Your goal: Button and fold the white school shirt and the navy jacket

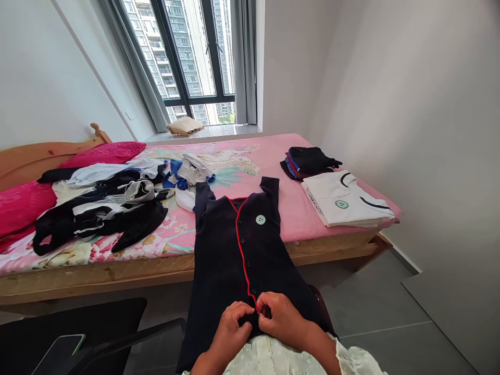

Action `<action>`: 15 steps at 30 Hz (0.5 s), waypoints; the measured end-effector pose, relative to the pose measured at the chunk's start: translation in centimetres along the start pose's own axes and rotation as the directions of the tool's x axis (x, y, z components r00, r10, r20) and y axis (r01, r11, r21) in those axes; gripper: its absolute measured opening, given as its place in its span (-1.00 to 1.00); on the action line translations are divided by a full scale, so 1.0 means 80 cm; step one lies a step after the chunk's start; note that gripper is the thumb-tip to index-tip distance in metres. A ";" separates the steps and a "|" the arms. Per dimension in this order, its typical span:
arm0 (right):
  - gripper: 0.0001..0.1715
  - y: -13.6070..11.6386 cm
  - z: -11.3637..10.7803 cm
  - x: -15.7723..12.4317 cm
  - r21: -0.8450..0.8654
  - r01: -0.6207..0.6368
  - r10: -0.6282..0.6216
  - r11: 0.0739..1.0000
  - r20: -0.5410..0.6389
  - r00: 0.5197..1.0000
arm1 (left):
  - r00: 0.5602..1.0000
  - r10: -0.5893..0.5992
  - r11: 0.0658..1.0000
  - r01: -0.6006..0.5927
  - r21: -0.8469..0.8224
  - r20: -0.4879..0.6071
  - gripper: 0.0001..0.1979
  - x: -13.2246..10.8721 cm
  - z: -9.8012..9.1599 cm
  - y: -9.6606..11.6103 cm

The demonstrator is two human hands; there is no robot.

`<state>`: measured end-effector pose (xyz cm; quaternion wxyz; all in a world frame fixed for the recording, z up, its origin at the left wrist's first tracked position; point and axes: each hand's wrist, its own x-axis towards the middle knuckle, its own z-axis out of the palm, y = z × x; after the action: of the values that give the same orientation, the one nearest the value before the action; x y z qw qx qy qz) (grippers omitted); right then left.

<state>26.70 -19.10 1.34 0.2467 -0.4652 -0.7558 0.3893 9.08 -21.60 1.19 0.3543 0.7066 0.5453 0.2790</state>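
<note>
A dark navy cardigan [219, 260] with red trim, a row of dark buttons and a round green-and-white badge lies spread from the bed's edge down over my lap. Low on its front, my left hand [235, 324] pinches the cloth beside the red edging. Just to the right, my right hand [280, 317] pinches the same red edge, thumb and fingertips pressed together. My fingers hide the lowest part of the front opening, so a button there cannot be made out. Both sleeve ends rest on the pink bedding.
The bed [269, 156] holds a loose heap of clothes [117, 203] at left, a folded dark stack [308, 159] and a folded white stack [332, 198] at right. A black chair [117, 317] with a phone [60, 354] stands at lower left.
</note>
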 end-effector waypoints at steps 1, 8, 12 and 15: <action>-0.85 0.001 0.002 -0.001 -0.059 0.017 -0.018 0.998 -0.020 1.000 | 0.999 -0.032 0.998 0.034 -0.045 0.034 -0.74 0.001 -0.002 0.005; -0.90 0.012 0.017 -0.001 -0.242 0.188 -0.212 0.952 -0.074 0.974 | 0.933 -0.332 0.876 0.359 -0.321 0.137 -0.78 0.011 -0.003 0.012; -0.88 0.009 0.014 -0.004 -0.149 0.178 -0.196 0.973 -0.114 0.974 | 0.882 -0.432 0.741 0.465 -0.485 0.185 -0.84 0.013 0.003 0.002; -0.88 0.005 0.010 -0.006 -0.040 0.125 -0.128 0.991 -0.115 0.985 | 0.841 -0.493 0.638 0.523 -0.566 0.222 -0.86 0.015 0.007 -0.003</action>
<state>26.56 -19.69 0.55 0.3072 -0.4423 -0.7742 0.3324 9.66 -20.53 0.69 0.6378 0.3793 0.5939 0.3108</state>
